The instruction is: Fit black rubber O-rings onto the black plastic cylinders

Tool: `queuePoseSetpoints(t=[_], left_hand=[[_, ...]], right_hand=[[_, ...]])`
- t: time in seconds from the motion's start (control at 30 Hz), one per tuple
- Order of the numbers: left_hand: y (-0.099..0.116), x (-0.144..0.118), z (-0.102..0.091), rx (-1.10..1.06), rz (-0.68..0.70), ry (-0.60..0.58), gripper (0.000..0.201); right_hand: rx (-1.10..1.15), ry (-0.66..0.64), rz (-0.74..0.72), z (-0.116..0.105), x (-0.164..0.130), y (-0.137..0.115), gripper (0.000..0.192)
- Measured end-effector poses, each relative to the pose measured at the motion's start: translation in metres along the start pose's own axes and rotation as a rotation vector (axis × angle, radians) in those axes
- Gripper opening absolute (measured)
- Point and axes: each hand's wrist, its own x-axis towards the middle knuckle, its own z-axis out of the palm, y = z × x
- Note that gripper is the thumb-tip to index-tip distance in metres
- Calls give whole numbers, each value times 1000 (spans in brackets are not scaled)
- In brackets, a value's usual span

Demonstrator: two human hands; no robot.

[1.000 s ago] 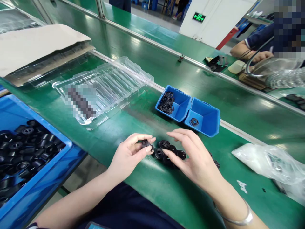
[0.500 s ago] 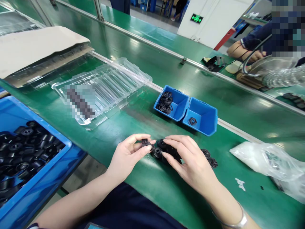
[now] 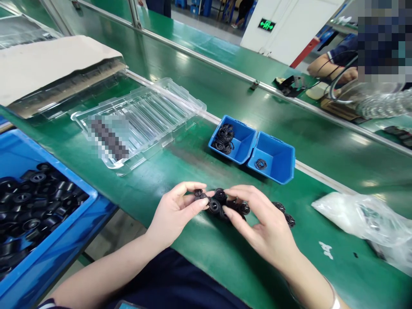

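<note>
My left hand (image 3: 176,210) is closed, thumb and fingers pinching a small black part (image 3: 200,195) with a ring-like end. My right hand (image 3: 262,219) curves over a cluster of black round parts on the table. Its fingertips and thumb are closed about a black roller (image 3: 220,195), and another black roller (image 3: 214,206) with a centre hole sits between the two hands. Below the right fingers lies a coil of black rings (image 3: 244,208). More black ring coils (image 3: 289,220) rest just beyond the right hand. The hand partly hides the cluster.
Two joined blue bins (image 3: 275,148) hold black rings. A clear slotted tray (image 3: 151,116) has a blurred dark row at its left. Black rollers fill a blue crate (image 3: 92,195). A plastic bag (image 3: 341,210) and white piece (image 3: 326,249) lie right. A co-worker's arm (image 3: 322,68) shows across.
My right fingers have lifted and spread slightly, uncovering more black parts beneath them. My left hand has shifted a little right, still pinching the small black part.
</note>
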Motion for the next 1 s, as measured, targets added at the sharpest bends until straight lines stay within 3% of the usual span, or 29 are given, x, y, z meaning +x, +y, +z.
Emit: queuePoseSetpoints(t=[0.13,0.33,0.5,0.67,1.0], left_hand=[[1,-3,7,13,-16,-62,28],[2,-3,8,-46,-53,-172,31],[4,-1,2,-64,-6,-100,24],[4,1,-3,-5,66,-8,19],[3,-1,0,67,6,-60,24]], right_hand=[[106,-77,-6,6,-2,-9,46],[137,-40,0,7,-4,-7,33],[234,23,155,-13,-6,-1,18],[44,-127,76,-15,-15,7,23],[-54,-187,16,-6,-19,5,28]])
